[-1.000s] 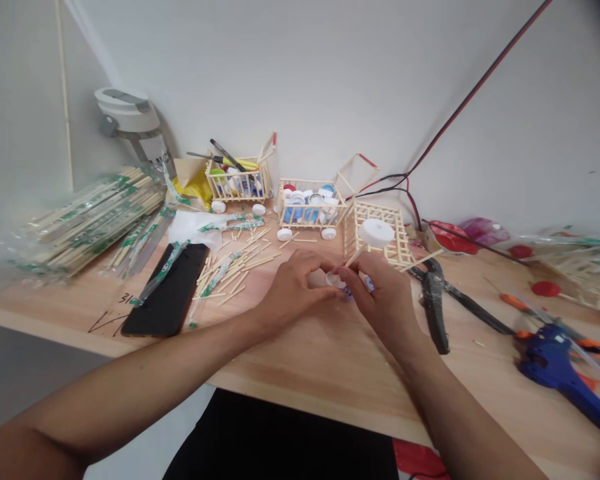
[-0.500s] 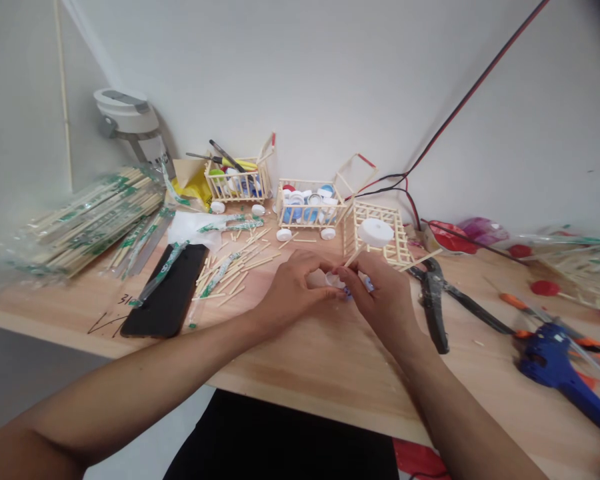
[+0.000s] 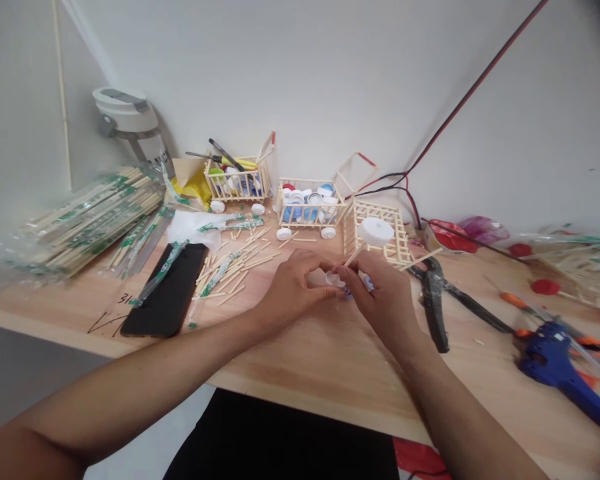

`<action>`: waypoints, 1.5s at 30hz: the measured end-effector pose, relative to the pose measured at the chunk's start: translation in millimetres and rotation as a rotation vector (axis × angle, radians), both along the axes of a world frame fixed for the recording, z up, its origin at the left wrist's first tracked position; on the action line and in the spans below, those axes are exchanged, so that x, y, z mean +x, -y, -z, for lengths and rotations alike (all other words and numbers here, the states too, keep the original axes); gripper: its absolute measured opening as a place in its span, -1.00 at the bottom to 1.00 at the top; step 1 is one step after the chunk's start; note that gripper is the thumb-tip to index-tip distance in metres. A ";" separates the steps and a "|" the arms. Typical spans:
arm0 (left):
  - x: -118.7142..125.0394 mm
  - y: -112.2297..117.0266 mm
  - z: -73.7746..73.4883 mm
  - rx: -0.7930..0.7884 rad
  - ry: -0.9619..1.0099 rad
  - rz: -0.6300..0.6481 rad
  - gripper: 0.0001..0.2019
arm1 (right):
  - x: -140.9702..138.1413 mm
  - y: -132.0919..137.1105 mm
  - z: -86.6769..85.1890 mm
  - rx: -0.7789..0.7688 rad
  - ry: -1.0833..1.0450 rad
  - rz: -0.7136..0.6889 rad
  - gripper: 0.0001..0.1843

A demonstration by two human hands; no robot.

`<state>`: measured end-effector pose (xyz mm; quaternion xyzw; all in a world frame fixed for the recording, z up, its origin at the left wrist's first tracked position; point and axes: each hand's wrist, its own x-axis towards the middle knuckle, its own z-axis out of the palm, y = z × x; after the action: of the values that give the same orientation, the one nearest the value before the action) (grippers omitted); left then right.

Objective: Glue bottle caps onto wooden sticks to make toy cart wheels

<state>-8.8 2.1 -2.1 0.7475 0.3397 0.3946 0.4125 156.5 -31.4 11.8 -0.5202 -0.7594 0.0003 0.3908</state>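
Starting well left of the grip, a pencilled "31" (image 3: 126, 298) sits beside a black phone (image 3: 173, 290). The left hand (image 3: 290, 291) pinches a small white cap (image 3: 331, 278) between both hands. The right hand (image 3: 386, 298), fingertips closed, pinches a thin stick (image 3: 353, 257) rising from it. Pliers (image 3: 433, 293) lie just right.

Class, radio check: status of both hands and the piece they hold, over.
Left hand pinching small white plastic cap. Right hand gripping thin wooden stick topped by white round cap. Black pliers lie beside right hand.
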 end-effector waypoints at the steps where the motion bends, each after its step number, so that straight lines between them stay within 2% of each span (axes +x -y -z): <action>1: 0.0 0.1 0.1 0.003 0.003 -0.001 -0.78 | 0.1 -0.1 0.1 0.001 0.000 0.000 -0.78; 45: -0.4 -0.4 1.6 0.024 0.002 0.003 -0.77 | 1.3 0.0 1.4 0.000 -0.006 0.001 -0.78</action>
<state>-9.2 2.4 -3.7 0.7525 0.3335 0.3986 0.4045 157.8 -31.4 10.4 -0.5207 -0.7578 0.0014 0.3932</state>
